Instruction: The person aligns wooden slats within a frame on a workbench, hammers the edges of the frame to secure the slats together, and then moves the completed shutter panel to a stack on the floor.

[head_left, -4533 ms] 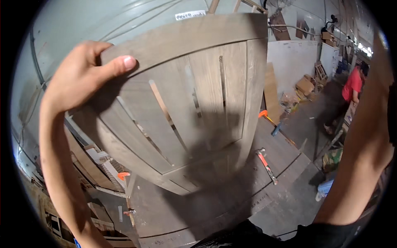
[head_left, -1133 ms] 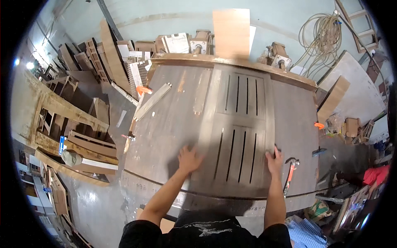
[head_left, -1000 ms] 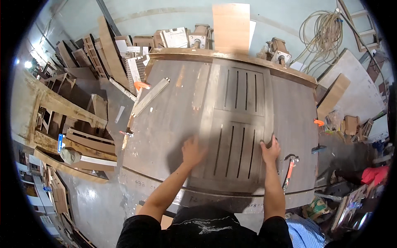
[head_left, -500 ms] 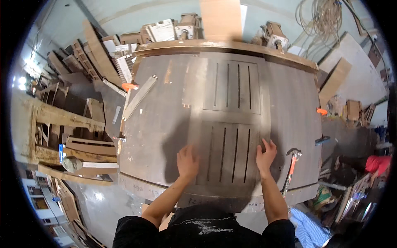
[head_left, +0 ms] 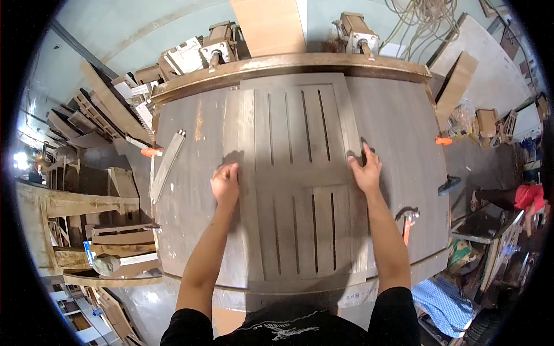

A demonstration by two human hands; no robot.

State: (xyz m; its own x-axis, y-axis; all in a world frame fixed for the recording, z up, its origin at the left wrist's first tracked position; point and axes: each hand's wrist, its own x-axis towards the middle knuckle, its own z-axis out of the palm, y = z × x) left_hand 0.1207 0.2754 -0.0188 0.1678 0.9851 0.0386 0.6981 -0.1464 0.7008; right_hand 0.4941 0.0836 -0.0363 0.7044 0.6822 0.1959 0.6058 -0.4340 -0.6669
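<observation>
Farther up the sides of the grey-brown rectangular wooden panel with narrow slots than in the earlier frame are the bare left hand and the bare right hand, now about level with its middle crosspiece. The panel lies flat on the wide grey-brown workbench, its slots in two groups of four. At its left edge the left hand is half closed, fingers curled; whether it has hold of the panel I cannot tell. Opposite, the right hand is spread, thumb well apart from the forefinger and at the panel's right edge, not closed around anything. Right of that forearm lies a red-handled claw hammer; near the bench's left edge lies a pale straight wooden strip. A long brown bar runs along the far edge. Beyond the bench, at right, are a blue-and-white checked cloth and a person in a red top
</observation>
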